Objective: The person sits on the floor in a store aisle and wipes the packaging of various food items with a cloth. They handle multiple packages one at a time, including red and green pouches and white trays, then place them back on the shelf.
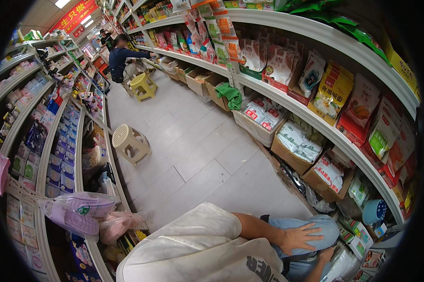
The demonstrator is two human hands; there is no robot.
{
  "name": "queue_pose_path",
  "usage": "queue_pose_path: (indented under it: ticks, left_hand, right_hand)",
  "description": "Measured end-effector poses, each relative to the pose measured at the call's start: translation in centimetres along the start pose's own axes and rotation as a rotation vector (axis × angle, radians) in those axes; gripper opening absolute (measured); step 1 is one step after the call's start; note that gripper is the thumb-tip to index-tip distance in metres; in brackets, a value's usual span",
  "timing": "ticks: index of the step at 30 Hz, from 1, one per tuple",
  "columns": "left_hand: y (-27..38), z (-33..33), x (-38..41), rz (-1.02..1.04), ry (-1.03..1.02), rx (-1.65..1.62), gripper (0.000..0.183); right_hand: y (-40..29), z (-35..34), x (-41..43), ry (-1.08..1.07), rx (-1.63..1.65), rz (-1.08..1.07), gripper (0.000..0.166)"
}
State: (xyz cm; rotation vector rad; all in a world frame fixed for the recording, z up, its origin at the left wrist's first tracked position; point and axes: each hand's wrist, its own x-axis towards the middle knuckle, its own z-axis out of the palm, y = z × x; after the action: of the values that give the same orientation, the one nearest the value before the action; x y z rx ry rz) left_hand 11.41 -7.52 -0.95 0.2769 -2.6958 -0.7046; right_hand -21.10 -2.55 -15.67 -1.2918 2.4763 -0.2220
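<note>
My left hand (300, 238) lies palm down on my knee in light blue jeans (326, 229), its fingers spread and nothing in it. Lower down, my right hand (326, 254) is at the edge of clear-wrapped white packs (344, 262); its fingers are mostly hidden, so any hold cannot be told. Beside those packs stand green-and-white boxes (358, 234). Small packs with food pictures (373, 259) lie farther right. A blue tub with a dotted inside (372, 211) sits just past the boxes, below the shelf.
Cartons of white bags (300, 141) line the floor under a shelf of food pouches (333, 90). Opposite, bagged purple slippers (79, 215) hang from a shelf. A beige stool (131, 142) and a yellow stool (143, 86) stand in the aisle. A person (122, 60) sits farther along, reaching toward the shelf.
</note>
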Motion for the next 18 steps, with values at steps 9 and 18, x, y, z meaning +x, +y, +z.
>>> queue_pose_path:
  ticks: [9,18]
  left_hand:
    - [0.0,-0.1,0.1,0.007,-0.013,0.028,0.090]
    - [0.0,-0.2,0.0,0.007,-0.008,0.008,0.089]
  right_hand:
    - [-0.7,-0.6,-0.4,-0.010,-0.001,-0.017,0.032]
    - [-2.0,-1.7,-1.2,-0.003,-0.015,-0.005,0.037]
